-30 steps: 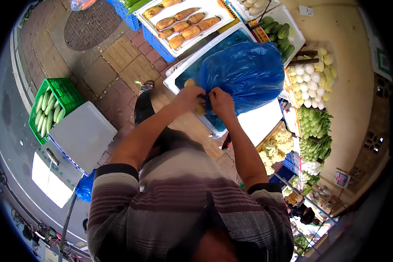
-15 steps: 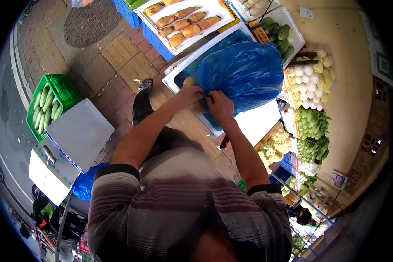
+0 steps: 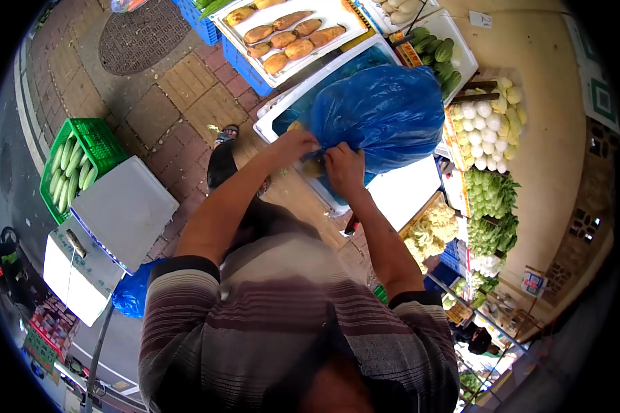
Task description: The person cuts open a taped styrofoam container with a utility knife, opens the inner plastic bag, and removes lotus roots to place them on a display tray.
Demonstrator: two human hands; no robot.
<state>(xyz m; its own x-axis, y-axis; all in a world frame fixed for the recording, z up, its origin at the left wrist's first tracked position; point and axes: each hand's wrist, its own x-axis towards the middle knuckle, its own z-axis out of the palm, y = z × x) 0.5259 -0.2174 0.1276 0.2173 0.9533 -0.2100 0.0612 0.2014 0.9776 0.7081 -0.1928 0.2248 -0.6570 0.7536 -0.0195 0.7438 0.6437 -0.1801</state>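
A large, full blue plastic bag lies over a white foam box, with its gathered neck toward me. My left hand pinches the neck from the left. Close beside it my right hand grips the same gathered plastic, fingers closed. What the bag contains is hidden. Some brownish-yellow produce shows in the foam box just under my hands.
Lotus roots fill a white tray above. Cucumbers, white radishes, leafy greens and cauliflower line the right. At left stand a green crate of long green vegetables and a grey-lidded box.
My hands stay at the bag's neck with only small shifts. The view has moved slightly, and a cart with red and green crates has come into view at the lower left.
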